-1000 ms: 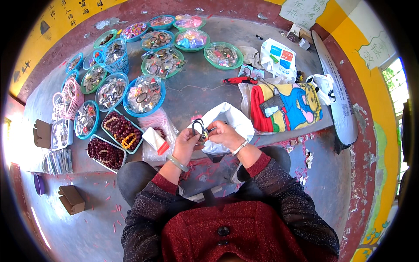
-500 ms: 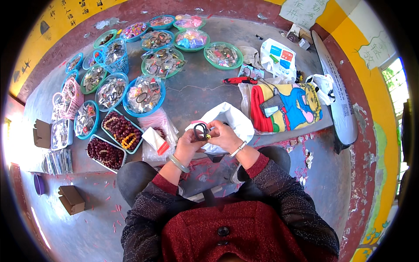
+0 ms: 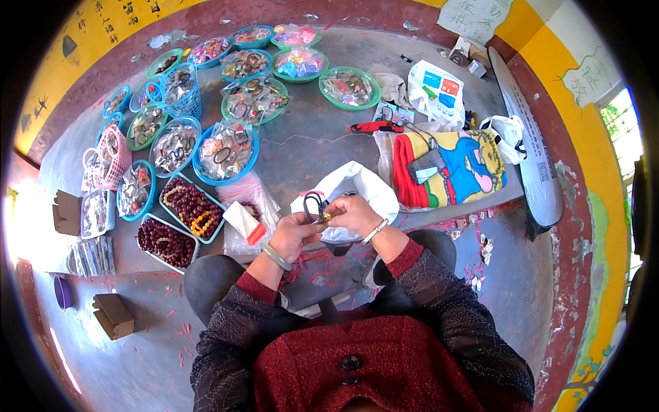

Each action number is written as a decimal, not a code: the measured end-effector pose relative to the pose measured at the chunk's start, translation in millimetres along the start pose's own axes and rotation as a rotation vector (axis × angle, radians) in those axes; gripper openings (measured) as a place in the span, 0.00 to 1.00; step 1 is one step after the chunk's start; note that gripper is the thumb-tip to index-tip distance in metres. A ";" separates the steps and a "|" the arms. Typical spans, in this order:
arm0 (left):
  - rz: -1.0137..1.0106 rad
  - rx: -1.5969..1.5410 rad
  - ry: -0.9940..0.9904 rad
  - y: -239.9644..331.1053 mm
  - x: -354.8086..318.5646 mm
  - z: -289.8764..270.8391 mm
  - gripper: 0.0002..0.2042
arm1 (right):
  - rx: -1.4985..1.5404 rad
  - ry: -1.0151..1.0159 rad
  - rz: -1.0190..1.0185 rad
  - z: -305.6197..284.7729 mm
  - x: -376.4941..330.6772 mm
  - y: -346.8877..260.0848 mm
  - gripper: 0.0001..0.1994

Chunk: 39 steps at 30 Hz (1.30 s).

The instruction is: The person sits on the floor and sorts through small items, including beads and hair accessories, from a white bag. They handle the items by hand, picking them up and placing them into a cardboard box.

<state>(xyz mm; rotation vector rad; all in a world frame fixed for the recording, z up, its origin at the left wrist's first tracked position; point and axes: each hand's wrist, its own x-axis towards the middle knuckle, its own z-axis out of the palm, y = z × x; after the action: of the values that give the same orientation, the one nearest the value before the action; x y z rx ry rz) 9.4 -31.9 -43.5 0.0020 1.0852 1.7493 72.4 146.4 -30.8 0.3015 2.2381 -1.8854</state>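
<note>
My left hand (image 3: pixel 294 232) and my right hand (image 3: pixel 353 213) meet in front of me above a white plastic bag (image 3: pixel 357 184). Between the fingertips of both hands is a thin dark cord loop (image 3: pixel 315 204) with a small yellow bead at its lower end. The left wrist wears a pale bangle, the right wrist a light band. Just left of my left hand lies a small white and red packet (image 3: pixel 246 223) on a clear pink bag.
Trays of dark red beads (image 3: pixel 193 208) and several round blue and green baskets (image 3: pixel 226 151) of packed trinkets fan out at the left and back. A colourful cloth bag (image 3: pixel 453 168), a red tool (image 3: pixel 374 127) and white bags lie at the right. Cardboard boxes (image 3: pixel 112 314) sit at the lower left.
The hands have stayed close together over the white bag; the dark cord loop has shifted slightly between the fingers.
</note>
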 end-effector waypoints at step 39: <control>0.013 0.117 0.043 -0.3 -2.6 9.8 0.09 | -0.053 0.197 -0.296 -6.3 -6.2 -29.5 0.13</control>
<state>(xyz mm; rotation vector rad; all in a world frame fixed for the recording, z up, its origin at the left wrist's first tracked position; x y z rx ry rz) 15.5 -27.3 -36.7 0.0442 1.2202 1.7019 69.9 147.5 -0.1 0.1597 2.5821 -2.0105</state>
